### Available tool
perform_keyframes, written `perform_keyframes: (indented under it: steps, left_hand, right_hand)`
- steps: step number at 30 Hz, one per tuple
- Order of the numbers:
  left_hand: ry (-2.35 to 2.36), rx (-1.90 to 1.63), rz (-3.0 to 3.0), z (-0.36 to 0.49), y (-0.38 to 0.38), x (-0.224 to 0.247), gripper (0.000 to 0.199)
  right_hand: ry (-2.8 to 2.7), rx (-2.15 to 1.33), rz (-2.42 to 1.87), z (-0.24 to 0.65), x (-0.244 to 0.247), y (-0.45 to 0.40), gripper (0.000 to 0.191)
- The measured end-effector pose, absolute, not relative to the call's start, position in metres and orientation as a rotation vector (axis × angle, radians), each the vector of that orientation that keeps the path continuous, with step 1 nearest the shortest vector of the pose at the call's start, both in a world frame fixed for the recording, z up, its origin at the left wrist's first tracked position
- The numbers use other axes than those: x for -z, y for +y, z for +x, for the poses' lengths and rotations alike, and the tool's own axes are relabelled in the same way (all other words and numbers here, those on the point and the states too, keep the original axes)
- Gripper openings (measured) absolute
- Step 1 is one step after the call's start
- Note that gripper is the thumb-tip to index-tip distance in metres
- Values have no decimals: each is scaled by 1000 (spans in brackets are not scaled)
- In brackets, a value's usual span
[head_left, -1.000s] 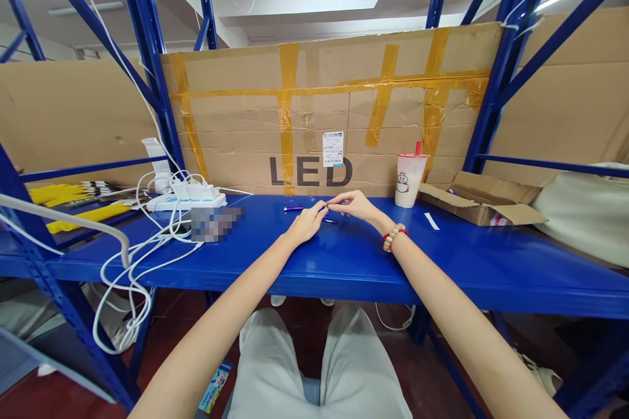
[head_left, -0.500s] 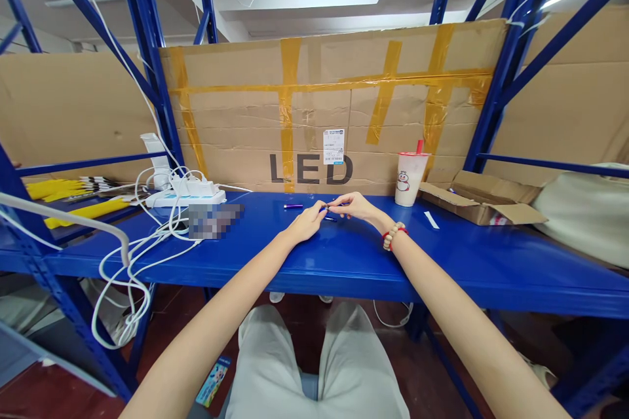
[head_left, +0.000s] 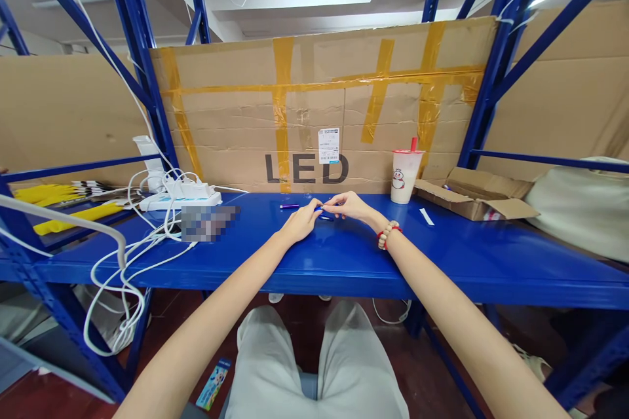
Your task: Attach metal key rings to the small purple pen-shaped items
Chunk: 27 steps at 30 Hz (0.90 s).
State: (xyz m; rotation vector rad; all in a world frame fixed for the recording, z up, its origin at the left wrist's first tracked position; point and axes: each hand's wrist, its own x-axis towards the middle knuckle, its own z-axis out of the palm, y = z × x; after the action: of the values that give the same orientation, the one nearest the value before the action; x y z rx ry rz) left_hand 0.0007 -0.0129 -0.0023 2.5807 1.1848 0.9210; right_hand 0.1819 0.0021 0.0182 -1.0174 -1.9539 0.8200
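Observation:
My left hand [head_left: 301, 222] rests low over the blue shelf top, fingers closed at the tips. Facing it is my right hand [head_left: 350, 205], with thumb and fingers pinched together. Between the two sets of fingertips shows a small blue piece [head_left: 320, 209]; most of it is hidden, so its kind is unclear. A short purple pen-like tube [head_left: 289, 207] lies to the left of my left hand. Just under my right fingers lies a thin dark pen-like part [head_left: 326, 218], partly covered.
A lidded drink cup [head_left: 406, 177] with a red straw stands to the right, near an open cardboard box [head_left: 484, 206] and a white strip [head_left: 426, 217]. On the left, a power strip [head_left: 189, 195] trails tangled white cables [head_left: 128, 275]. Behind stands a taped cardboard sheet [head_left: 236, 124].
The view has shifted slightly. Both hands stay together at the same spot, with the fingers slightly rearranged; a blue piece now shows between them where something dark showed before.

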Motion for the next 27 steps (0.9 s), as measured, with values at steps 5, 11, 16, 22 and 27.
perform_keyframes:
  steps: [5,11,16,22,27]
  left_hand:
    - [1188,-970,2544,2,-12,3,17]
    - [1179,-964,2565,1,-13,2,12]
    - [1173,-936,2608,1,-16,1,15]
    - [1211,-929,2617,2,-14,2,22]
    - [1207,-945,2614,3,-15,1,22]
  right_hand:
    - [-1962,-801,-1016,182,-19,1,43]
    - [-1949,-825,-1074,182,-20,0,45]
    - [-1967,-842,-1105,183,-19,1,45]
    - [-1939,-815,-1075,183,-19,2,42]
    - [-1928,-808,-1082,182,-20,0,42]
